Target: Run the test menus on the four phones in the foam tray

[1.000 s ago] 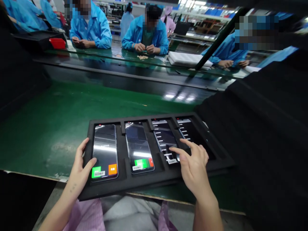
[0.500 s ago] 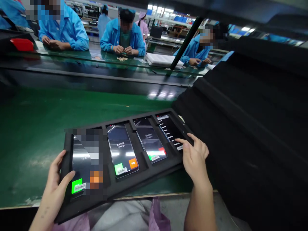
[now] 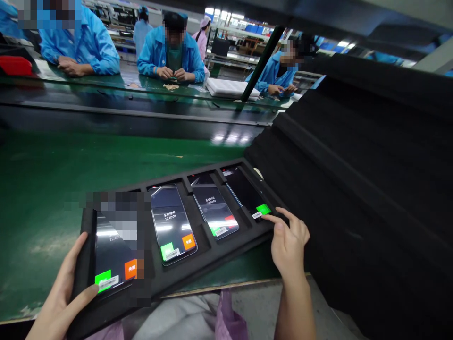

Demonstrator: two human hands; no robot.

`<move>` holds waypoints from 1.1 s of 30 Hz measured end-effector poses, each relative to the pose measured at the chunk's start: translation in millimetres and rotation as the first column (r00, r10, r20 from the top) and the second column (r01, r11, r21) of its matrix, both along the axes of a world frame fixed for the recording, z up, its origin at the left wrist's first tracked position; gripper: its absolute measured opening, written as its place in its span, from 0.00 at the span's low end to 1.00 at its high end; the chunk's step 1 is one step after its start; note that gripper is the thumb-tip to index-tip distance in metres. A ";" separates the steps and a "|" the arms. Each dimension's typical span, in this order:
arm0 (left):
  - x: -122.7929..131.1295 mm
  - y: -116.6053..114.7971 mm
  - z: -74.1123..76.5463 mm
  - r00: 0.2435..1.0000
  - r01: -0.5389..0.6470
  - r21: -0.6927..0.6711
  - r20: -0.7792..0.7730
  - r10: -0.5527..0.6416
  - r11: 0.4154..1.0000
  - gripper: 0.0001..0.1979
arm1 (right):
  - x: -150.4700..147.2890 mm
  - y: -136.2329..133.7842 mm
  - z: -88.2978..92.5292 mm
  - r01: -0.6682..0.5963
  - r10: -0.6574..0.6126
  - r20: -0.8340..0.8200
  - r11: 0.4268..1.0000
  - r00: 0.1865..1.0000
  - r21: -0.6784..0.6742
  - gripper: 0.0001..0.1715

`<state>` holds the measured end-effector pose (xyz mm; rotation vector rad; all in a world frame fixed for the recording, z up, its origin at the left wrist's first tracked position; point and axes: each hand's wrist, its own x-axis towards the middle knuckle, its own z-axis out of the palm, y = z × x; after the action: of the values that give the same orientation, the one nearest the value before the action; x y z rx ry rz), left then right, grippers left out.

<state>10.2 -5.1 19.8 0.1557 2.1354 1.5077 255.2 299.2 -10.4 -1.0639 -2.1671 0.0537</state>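
Note:
A black foam tray (image 3: 208, 251) with several lit phones in its slots lies tilted across the table's front edge. My left hand (image 3: 65, 288) grips the tray's left end, its thumb over the lower left corner of the leftmost phone (image 3: 115, 252). The second phone (image 3: 173, 203) and third phone (image 3: 212, 205) show a clock reading with green and red or orange buttons. At the right end, my right hand (image 3: 290, 241) has its fingers apart. Its index fingertip is at the lower edge of the rightmost phone (image 3: 242, 189), whose dark screen shows a green button.
The green table (image 3: 46, 174) extends behind and left of the tray. A black cloth (image 3: 354, 179) hangs along the right. Across the bench, co-workers in blue (image 3: 173, 52) sit near a white stack (image 3: 231, 88). A red bin (image 3: 14, 65) is at far left.
The rightmost phone's screen went from a text list to a dark screen with a green button. The third phone's clock now shows. My right index finger moved lower; the view shifted slightly.

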 end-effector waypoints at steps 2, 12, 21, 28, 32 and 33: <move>2.1 1.6 2.5 0.999 -0.006 -0.022 -0.037 0.005 1.000 0.46 | 2.3 -1.3 -1.0 -0.010 0.010 -0.006 1.000 1.000 0.005 0.31; 0.0 4.5 1.3 0.991 -0.009 -0.038 -0.132 0.004 0.999 0.49 | -4.2 -5.8 2.3 -0.045 0.042 0.114 0.999 0.993 0.027 0.27; 1.6 5.3 4.1 0.999 -0.045 -0.002 -0.030 0.045 0.999 0.45 | -32.0 -50.5 13.2 -0.458 0.450 0.242 0.888 0.860 -0.023 0.23; -2.8 1.4 -8.6 0.989 0.001 0.032 -0.148 0.004 0.999 0.38 | -52.4 -71.0 20.8 -0.514 0.483 0.300 0.857 0.823 0.032 0.24; -9.5 -5.4 -21.7 0.989 0.022 0.064 -0.145 -0.013 0.998 0.39 | -74.1 -92.7 25.6 -0.680 0.623 0.359 0.732 0.694 0.044 0.23; -10.2 -6.5 -23.4 0.990 0.029 0.079 -0.143 -0.017 0.996 0.40 | -79.0 -97.2 26.6 -0.714 0.655 0.371 0.699 0.658 0.033 0.22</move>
<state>0.0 -11.6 -3.5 0.3246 2.1749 1.6138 176.2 202.1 16.2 -0.0800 -2.7181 0.0274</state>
